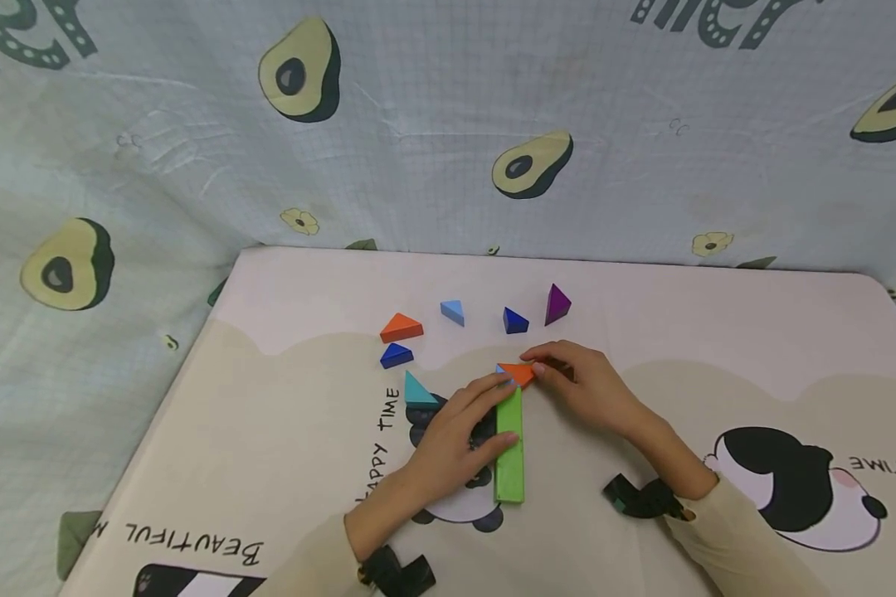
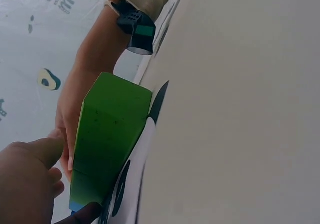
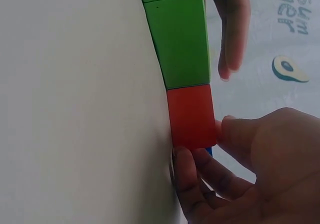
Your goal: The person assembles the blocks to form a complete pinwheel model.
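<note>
Two green blocks [image 1: 510, 464] lie end to end in a strip on the play mat, their seam visible in the right wrist view. At the strip's far end sits an orange triangular block [image 1: 518, 373], its red-orange face [image 3: 192, 116] flush with the green. My right hand [image 1: 586, 385] pinches this orange block between thumb and fingers. A light blue piece shows beside it, mostly hidden. My left hand [image 1: 463, 431] lies over the strip's left side with fingers extended, fingertips at the far end and the thumb by the green block's edge.
Behind the hands lie loose triangular blocks: an orange one [image 1: 401, 327], dark blue ones [image 1: 396, 356] [image 1: 516, 321], a light blue one [image 1: 453, 312] and a purple one [image 1: 557, 305]. A teal triangle [image 1: 419, 391] stands left of the strip. Avocado-patterned cloth [image 1: 418, 99] hangs behind the mat.
</note>
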The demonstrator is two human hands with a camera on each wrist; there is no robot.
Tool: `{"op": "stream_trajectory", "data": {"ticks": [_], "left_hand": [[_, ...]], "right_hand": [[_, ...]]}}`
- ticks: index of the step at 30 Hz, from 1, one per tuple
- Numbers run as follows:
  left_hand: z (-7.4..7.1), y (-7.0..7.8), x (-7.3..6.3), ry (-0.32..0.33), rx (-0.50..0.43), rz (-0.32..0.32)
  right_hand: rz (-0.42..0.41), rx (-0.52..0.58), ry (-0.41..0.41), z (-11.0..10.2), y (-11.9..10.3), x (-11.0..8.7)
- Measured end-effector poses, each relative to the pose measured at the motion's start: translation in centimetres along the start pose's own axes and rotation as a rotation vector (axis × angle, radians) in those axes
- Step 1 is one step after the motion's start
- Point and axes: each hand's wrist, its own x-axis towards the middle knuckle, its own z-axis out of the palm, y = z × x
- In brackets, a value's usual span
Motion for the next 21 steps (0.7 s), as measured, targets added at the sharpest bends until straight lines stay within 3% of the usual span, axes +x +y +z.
{"op": "stream_trajectory", "data": {"ticks": [10,21], "left_hand": [[0.2,0.2,1.3,-0.018,-0.006,-0.024],[0.6,-0.3,1.3,-0.043,0.052,-0.029]], "right_hand": [[-0.004,-0.028,0.097,-1.4,-0.3,0.8],[-0.028,-0.017,0.151,-2.0,-0.2,3.6]]}}
